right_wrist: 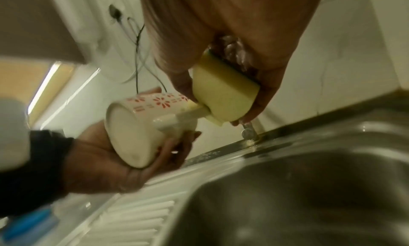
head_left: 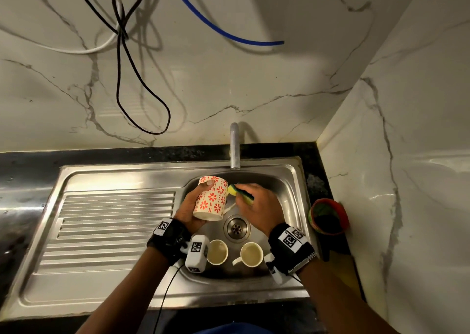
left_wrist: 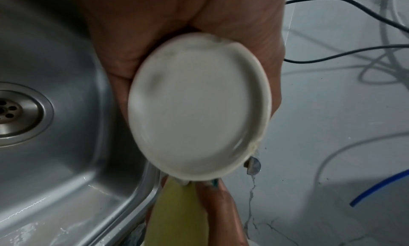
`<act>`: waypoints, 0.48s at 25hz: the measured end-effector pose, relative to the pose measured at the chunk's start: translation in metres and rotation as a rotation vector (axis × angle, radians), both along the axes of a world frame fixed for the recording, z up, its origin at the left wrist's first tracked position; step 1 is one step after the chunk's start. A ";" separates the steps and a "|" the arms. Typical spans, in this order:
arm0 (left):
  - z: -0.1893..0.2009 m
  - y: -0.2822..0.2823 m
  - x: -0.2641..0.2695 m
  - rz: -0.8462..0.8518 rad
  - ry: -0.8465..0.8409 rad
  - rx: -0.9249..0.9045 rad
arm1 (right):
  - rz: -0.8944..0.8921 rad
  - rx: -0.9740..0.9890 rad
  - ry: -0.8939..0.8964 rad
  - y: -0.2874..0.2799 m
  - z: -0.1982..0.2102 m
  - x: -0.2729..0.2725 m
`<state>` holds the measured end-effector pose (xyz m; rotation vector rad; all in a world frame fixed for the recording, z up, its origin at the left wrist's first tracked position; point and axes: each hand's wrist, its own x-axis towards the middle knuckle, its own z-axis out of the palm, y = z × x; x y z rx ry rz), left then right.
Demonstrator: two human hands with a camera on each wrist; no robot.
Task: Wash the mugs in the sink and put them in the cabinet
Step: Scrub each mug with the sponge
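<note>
Steel sink (head_left: 106, 293) sat in a black counter (head_left: 28, 163), tap (head_left: 234, 145) over the basin. Left hand (head_left: 189, 206) gripped the red-flowered mug (head_left: 212, 198) sideways above the basin, base toward the person. Right hand (head_left: 256, 206) pinched a yellow-green sponge (head_left: 240, 193) against the mug's handle side. Two white mugs (head_left: 217, 252) (head_left: 251, 254) stood upright in the basin near the drain (head_left: 237, 228).

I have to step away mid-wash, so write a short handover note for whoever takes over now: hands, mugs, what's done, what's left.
Left hand grips the flowered mug on its side over the sink.
Right hand holds the sponge against that mug's handle side.
Two cream mugs stand upright in the basin near the drain, unwashed.
Done: scrubbing of the first mug under way.
Left: rinse it, wash the other two, put all three in the cabinet.
</note>
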<state>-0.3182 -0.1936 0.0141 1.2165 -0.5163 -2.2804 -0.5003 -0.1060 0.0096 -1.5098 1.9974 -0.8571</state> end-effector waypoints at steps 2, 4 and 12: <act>0.000 0.001 -0.004 0.019 0.005 0.000 | -0.076 0.027 -0.124 -0.001 0.001 0.007; -0.003 0.005 -0.007 0.054 0.028 0.020 | -0.109 0.028 -0.165 0.003 -0.002 0.017; -0.022 0.006 -0.010 0.170 0.080 0.084 | -0.069 0.056 -0.250 0.015 -0.012 0.041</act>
